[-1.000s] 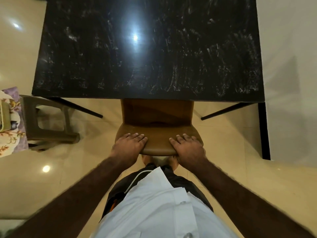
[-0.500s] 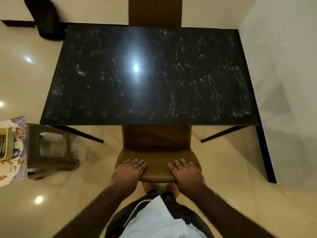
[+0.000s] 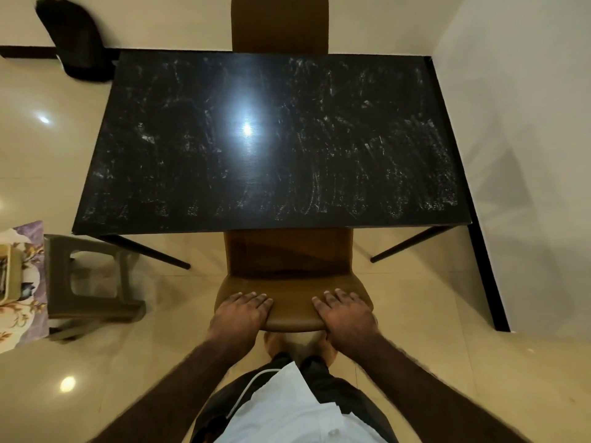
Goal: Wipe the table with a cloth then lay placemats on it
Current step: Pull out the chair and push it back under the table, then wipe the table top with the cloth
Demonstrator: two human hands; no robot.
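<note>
The black table (image 3: 319, 148) fills the middle of the view, its glossy top streaked with white smears and a lamp's reflection. A brown chair (image 3: 287, 257) is pushed under its near edge. My left hand (image 3: 240, 311) and my right hand (image 3: 347, 314) both rest on the top of the chair's backrest, fingers laid flat over it and thumbs hidden. Neither hand holds anything. No cloth or placemat is in view.
A second brown chair (image 3: 279, 24) stands at the table's far side. A grey plastic stool (image 3: 89, 282) sits on the floor to the left, beside a floral-covered surface (image 3: 19, 282). A black bag (image 3: 76, 43) lies at the far left. A white wall (image 3: 527, 155) runs along the right.
The view has pulled back and tilted up, so the whole table and the far chair now show. Both hands have stayed on the chair's backrest.
</note>
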